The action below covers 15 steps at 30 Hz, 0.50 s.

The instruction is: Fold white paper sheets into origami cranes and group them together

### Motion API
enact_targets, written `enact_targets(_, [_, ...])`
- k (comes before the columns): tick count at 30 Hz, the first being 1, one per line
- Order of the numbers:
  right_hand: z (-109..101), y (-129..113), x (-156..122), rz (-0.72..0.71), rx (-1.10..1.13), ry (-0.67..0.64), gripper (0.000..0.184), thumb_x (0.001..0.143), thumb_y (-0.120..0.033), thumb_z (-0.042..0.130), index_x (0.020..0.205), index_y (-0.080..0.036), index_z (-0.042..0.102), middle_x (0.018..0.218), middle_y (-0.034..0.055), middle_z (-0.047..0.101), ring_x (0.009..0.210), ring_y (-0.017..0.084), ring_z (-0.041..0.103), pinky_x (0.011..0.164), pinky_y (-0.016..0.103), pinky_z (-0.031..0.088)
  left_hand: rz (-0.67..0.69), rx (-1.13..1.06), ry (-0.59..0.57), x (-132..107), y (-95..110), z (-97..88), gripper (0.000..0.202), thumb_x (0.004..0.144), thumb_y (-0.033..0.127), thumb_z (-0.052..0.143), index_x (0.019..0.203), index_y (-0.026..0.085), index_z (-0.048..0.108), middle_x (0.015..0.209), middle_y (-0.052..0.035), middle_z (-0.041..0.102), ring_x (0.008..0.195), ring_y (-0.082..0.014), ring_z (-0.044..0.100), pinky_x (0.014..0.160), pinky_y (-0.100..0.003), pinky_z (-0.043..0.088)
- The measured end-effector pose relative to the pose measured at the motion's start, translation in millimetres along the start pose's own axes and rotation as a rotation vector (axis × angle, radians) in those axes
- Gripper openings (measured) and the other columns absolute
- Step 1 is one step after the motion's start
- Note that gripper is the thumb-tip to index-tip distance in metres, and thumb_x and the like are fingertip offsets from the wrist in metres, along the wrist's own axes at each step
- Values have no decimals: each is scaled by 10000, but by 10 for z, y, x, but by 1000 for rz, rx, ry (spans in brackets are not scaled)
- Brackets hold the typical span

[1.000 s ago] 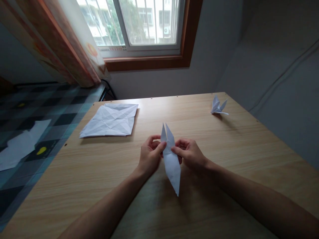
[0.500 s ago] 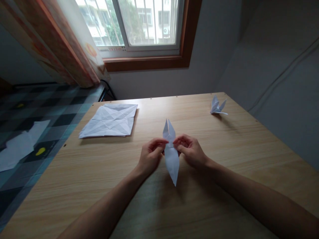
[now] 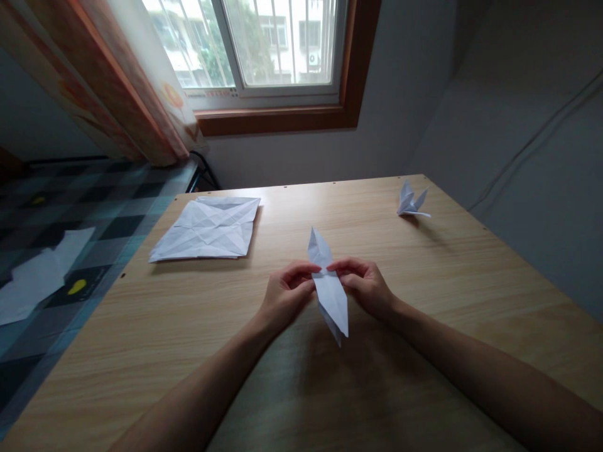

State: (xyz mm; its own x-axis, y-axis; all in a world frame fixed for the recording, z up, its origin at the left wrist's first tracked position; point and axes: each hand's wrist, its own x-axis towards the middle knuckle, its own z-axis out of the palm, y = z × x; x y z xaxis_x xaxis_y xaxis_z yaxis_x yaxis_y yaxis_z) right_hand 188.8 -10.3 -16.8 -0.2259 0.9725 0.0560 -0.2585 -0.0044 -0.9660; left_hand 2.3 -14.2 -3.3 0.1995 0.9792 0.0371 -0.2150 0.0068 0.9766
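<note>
Between my two hands is a white folded paper (image 3: pixel 331 298), long and narrow, with one pointed end away from me and layered points toward me. It is held above the wooden table (image 3: pixel 226 402). My left hand (image 3: pixel 288 292) pinches its left edge near the middle fold. On the opposite edge my right hand (image 3: pixel 362 282) pinches it with thumb and fingers. The fingertips of both hands nearly meet at the fold.
A stack of creased white paper sheets (image 3: pixel 210 227) lies at the table's back left. At the back right stands a folded paper crane (image 3: pixel 411 202). White paper pieces (image 3: pixel 42 276) rest on a checked cloth (image 3: pixel 127 188) left of the table.
The folded paper has been turned in my fingers. Its far end now shows one point instead of two, and its near end shows separate layers. My hands stay in nearly the same place.
</note>
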Motion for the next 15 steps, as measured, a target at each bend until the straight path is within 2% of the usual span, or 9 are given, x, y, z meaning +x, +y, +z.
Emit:
enact_targets(6, [70, -14, -5, -37, -11, 2, 156, 684, -283, 784, 796, -191, 725, 774, 19, 730, 727, 165, 666, 713, 299, 528, 22, 87, 54, 11, -3, 14, 151, 701, 281, 774, 716, 138, 728, 776, -49, 721, 702, -144, 628, 661, -245, 482])
enact_targets(11, [127, 32, -2, -36, -24, 72, 248, 681, -341, 809, 772, -188, 637, 719, -3, 673, 656, 138, 631, 648, 276, 519, 26, -18, 98, 3, -14, 67, 234, 643, 235, 806, 717, 151, 601, 681, 8, 671, 628, -106, 599, 615, -212, 456])
enact_targets(15, [158, 26, -10, -50, 29, 107, 355, 666, -304, 818, 872, -212, 545, 676, -50, 619, 632, 114, 607, 604, 238, 495, 65, 6, 138, -4, -20, 85, 317, 659, 250, 797, 691, 170, 492, 599, 56, 575, 531, -65, 508, 533, -175, 387])
